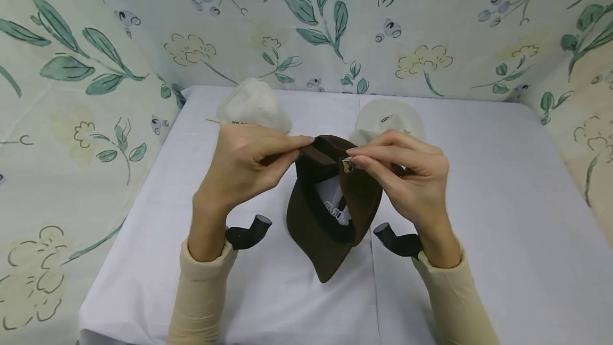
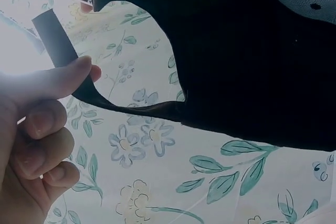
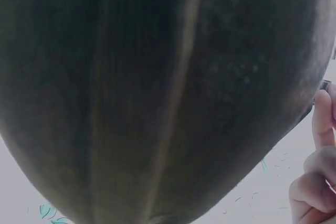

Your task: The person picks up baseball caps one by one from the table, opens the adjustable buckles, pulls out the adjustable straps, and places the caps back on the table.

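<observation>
A dark brown baseball cap (image 1: pixel 311 233) hangs between both hands above the table, its inside facing up and its brim pointing toward me. My left hand (image 1: pixel 249 161) pinches the cap's loose back strap (image 2: pixel 55 32) between thumb and forefinger; the strap's end sticks out past the thumb in the left wrist view. On the other side, my right hand (image 1: pixel 407 166) pinches the cap's back edge at a small metal buckle (image 1: pixel 348 165). Strap and buckle are apart. The cap's crown (image 3: pixel 131 87) fills most of the right wrist view, where only part of the right hand shows.
Two off-white caps lie at the back of the table, one at the left (image 1: pixel 256 103) and one at the right (image 1: pixel 390 116). A white cloth (image 1: pixel 503 228) covers the table. Floral curtains (image 1: pixel 335 41) surround its back and sides. A small black camera sits on each wrist.
</observation>
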A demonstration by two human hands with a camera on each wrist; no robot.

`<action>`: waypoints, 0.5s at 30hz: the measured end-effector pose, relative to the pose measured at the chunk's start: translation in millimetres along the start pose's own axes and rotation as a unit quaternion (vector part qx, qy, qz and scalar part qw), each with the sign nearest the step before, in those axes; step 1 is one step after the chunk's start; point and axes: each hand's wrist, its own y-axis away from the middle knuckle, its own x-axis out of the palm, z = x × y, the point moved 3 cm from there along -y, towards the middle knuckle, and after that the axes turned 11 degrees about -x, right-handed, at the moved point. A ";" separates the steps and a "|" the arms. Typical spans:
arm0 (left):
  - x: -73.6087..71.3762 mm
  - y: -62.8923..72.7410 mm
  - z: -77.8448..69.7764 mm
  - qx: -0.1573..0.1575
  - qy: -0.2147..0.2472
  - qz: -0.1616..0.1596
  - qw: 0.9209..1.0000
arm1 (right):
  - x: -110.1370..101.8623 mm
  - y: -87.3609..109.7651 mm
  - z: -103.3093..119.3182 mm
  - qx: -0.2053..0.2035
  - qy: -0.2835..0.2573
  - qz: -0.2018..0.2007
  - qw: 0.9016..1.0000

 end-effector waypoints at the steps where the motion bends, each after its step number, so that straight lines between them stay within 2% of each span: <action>1: 0.9 -0.5 -0.7 0.004 -0.002 0.001 1.000 | 0.2 0.1 -0.3 -0.001 0.002 0.002 1.000; 7: 4.2 -2.4 -3.6 0.021 -0.011 0.001 1.000 | 2.1 -0.4 -2.6 -0.011 -0.006 0.018 1.000; 15: 4.4 -2.2 -2.9 0.014 -0.015 0.010 1.000 | 2.5 -1.0 -5.2 -0.015 -0.003 0.021 1.000</action>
